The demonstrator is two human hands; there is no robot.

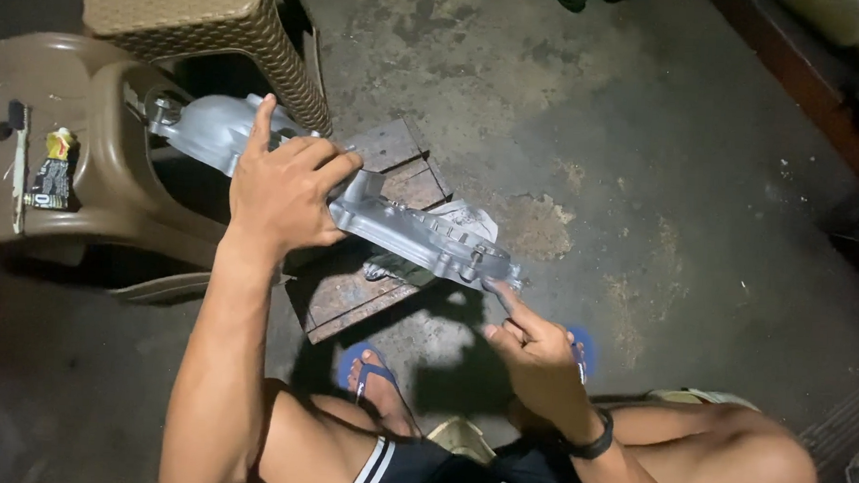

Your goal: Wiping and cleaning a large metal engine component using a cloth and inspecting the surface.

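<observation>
Nearest the camera: person is sitting low, knees apart, a foot in a blue flip-flop (374, 372) resting on the concrete floor (645, 164) at 6 o'clock.

R hand (537, 362), black wristband, is sitting at about 5 o'clock. Grip is loose, not clenched on anything: index fingertip is touching the near end of the cast aluminium engine cover (401, 226), other fingers half curled, nothing held.

L hand (282, 192) at about 10 o'clock is pressing down on the cover's mid-section, palm flat, index finger stretched toward the far end. That's a pin-down hold, not a wrap-around grasp.

The cover is lying diagonally, far end at 10 o'clock, near end at 4 o'clock, resting across a rusty metal block (370, 268) on the floor. A crumpled rag (464, 219) is lying under it, partly hidden.

Judgement on doing this well: L hand should be keeping weight over the block so the casting isn't rocking; the far end is overhanging, so pressure there could tip it. R fingertip work near the bolt bosses wants light touch, as the edges look sharp and the light is poor.

Farther out: a brown plastic chair (57, 148) at 9 o'clock, a small dark packet (51, 177) lying on its seat. A woven-pattern plastic stool (207, 29) is standing at 11 o'clock, just beside the cover's far end.

Containers: none showing w/ visible contents; no tray, box or tin in view.
</observation>
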